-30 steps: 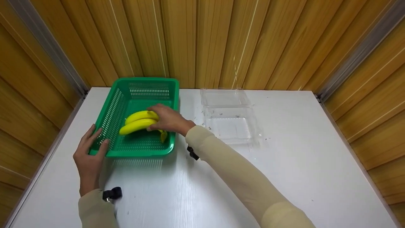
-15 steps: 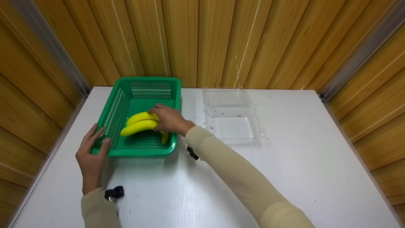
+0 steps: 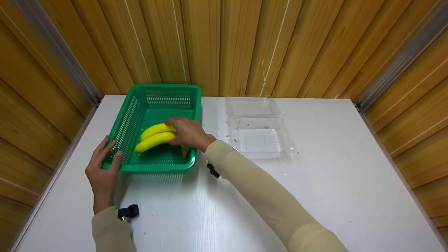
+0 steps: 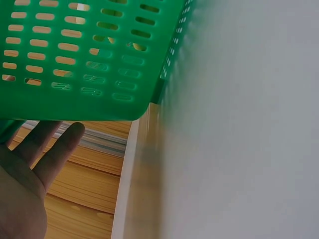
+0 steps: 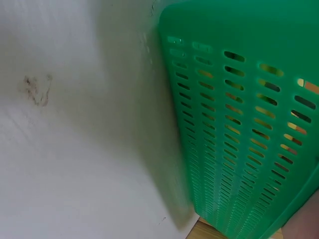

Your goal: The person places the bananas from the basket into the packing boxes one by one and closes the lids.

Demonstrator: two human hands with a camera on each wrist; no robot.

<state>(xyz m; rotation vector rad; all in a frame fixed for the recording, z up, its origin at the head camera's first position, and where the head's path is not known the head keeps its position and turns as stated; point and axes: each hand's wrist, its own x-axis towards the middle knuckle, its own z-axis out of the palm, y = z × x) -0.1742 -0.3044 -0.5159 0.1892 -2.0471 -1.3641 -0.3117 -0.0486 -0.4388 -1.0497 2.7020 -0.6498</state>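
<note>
A green plastic basket (image 3: 159, 167) with slotted walls stands at the left of the white table. My left hand (image 3: 105, 175) holds its near left corner, thumb over the near rim. In the left wrist view, outstretched fingers (image 4: 60, 149) show just below the basket's rim. Inside the basket is a bunch of yellow bananas (image 3: 154, 141). My right hand (image 3: 189, 133) reaches over the right rim and grips the bunch from above, thumb on the near side. That palm covers part of the bananas; the stem end shows below it.
A clear plastic clamshell box (image 3: 257, 140) lies with its lid raised to the right of the basket. Wood-look panels (image 3: 238, 45) wall the table's back and sides. Small dark specks mark the white table (image 3: 332, 175).
The bananas have tilted slightly, their tips shifting a little down and right under the right hand. The left hand keeps its hold on the basket corner. The whole view has shifted slightly.
</note>
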